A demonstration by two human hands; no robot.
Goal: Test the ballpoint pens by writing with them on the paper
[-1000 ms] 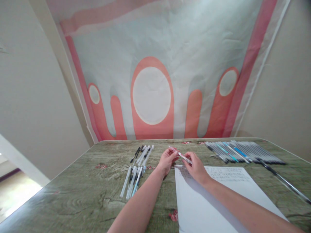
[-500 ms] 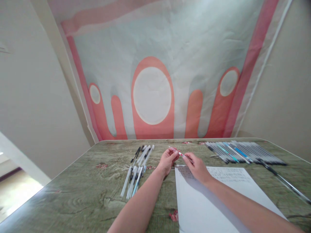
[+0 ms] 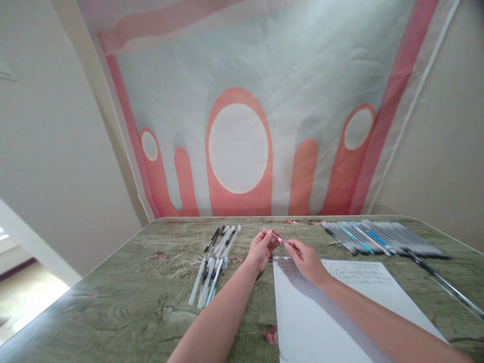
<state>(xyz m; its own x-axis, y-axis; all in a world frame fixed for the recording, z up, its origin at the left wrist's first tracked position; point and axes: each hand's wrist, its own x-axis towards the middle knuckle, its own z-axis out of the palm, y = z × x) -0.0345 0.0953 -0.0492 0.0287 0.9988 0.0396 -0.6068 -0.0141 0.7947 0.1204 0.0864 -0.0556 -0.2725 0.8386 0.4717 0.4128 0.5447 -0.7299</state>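
A slim pen (image 3: 281, 240) with red and white marks is held between my two hands above the table. My left hand (image 3: 261, 249) pinches its far left end. On the other end, my right hand (image 3: 304, 256) has its thumb and fingers closed, just over the top edge of a white sheet of paper (image 3: 325, 312). Rows of small dark writing run along the upper part of that sheet. Pen barrels and caps (image 3: 207, 282) lie in two loose groups left of my left hand, partly overlapping.
A tight row of pens or refills (image 3: 381, 237), mostly grey with a few blue and teal, lies at the back right. One black and clear pen (image 3: 442, 280) lies apart, slanting toward the right edge. The wood-patterned table (image 3: 124, 297) meets a pink and grey backdrop (image 3: 283, 65).
The fingers of my left hand have shifted slightly along the pen. My right hand keeps nearly the same place, and the view has moved a little.
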